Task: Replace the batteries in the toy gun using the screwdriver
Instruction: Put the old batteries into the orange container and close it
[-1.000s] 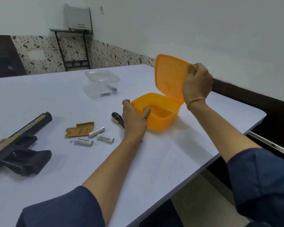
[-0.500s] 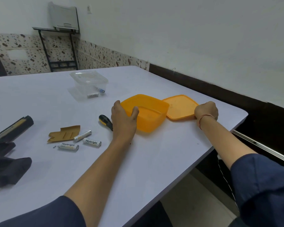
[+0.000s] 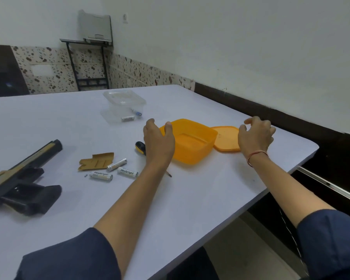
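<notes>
From the head view, probably about halfway through. Already taken off the toy gun (image 3: 22, 178), lying on its side at the left of the tabletop (image 3: 190, 209): the tan battery cover (image 3: 97, 161), with a tiny screw (image 3: 85, 175) near it and three loose batteries (image 3: 117, 164) just beside it, well apart from the gun. Judged to be the old ones, but not possible to confirm. Put down too: the screwdriver (image 3: 140, 147), mostly behind the left wrist, visible only as a yellow-black handle and a thin tip. Opened as well: the orange box (image 3: 190, 150), with its lid (image 3: 226, 140) flat on the tabletop just beside it on the right. Left hand (image 3: 158, 142) arched around the near-left corner of the box, thumb at the rim; cannot tell whether really gripping or only resting. Right hand (image 3: 255, 136) hovering above the lid, fingers loosely curled, clamped on nothing. Left to do, by estimate: putting the used batteries away, taking new ones, maybe from the clear container (image 3: 124, 98) further back with two batteries (image 3: 128, 118) inside, inserting them, closing the cover, tightening the screw. Hard to make out: the open compartment of the gun, too dark; the rear of the gun, cut off by the left edge; the floor of the orange box, seemingly empty but partly hidden by its near wall.
</notes>
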